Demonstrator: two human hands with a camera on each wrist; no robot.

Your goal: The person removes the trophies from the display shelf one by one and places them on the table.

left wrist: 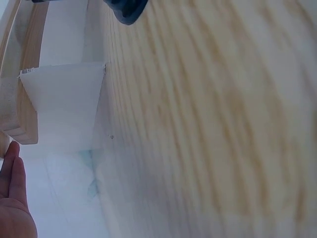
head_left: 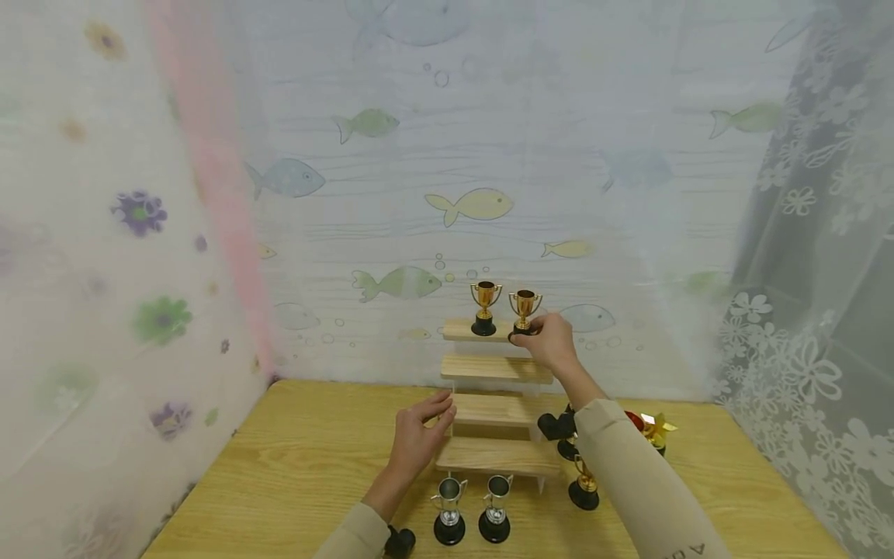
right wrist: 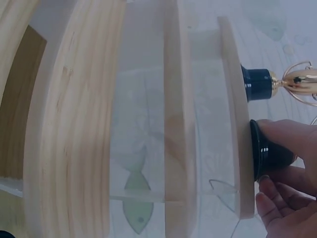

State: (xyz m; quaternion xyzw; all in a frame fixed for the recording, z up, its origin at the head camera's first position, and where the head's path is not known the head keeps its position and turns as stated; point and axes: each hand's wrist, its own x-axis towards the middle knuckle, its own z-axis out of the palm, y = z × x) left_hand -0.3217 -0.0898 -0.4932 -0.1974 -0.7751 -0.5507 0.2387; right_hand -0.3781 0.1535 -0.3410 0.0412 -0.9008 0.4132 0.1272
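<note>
On the top step of a wooden tiered stand, my right hand pinches the black base of a small gold trophy cup. In the right wrist view that black base sits right at the top board, between thumb and fingers. Another gold trophy cup stands upright to its left on the same step. My left hand is at the left ends of the lower steps, fingers extended beside the boards. In the left wrist view its fingers are straight near a board end.
Two silver trophy cups stand on the wooden table before the stand. A gold trophy is at the right, partly behind my sleeve. Beyond it lie red and gold shiny items. A fish-patterned curtain hangs behind.
</note>
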